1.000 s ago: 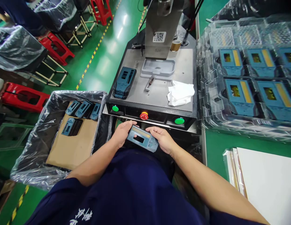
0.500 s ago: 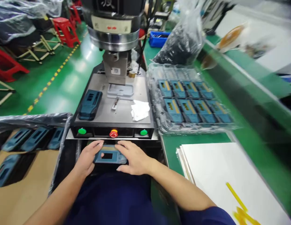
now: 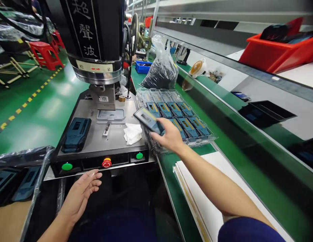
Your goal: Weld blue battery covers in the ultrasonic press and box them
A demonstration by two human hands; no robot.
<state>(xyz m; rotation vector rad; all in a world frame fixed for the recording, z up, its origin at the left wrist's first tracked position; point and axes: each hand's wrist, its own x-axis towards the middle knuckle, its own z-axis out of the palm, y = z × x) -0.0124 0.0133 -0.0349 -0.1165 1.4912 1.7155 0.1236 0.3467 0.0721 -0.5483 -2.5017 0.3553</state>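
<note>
My right hand [image 3: 170, 136] grips one end of a blue plastic casing [image 3: 148, 118], tilted, with a window and a yellowish strip. It is held over the near left part of a clear plastic tray [image 3: 156, 94], where several similar casings [image 3: 188, 127] lie in rows. My left hand [image 3: 82, 191] holds nothing, its fingers loosely bent and apart, just in front of the press's red stop button [image 3: 106, 162]. On the metal press bed stand stacked blue casings [image 3: 77, 133], a grey fixture [image 3: 111, 115] and a crumpled white cloth [image 3: 133, 133].
The ultrasonic press head [image 3: 96, 67] hangs above the bed, with green buttons [image 3: 139, 155] along its front. A plastic-lined box [image 3: 16, 210] with casings is at left. White sheets [image 3: 209, 185] lie at right; a red bin [image 3: 275, 52] sits on the upper shelf.
Both hands were on the casing in front of the press. The left has let go; the right has carried the casing up and right to the tray. The view has swung right.
</note>
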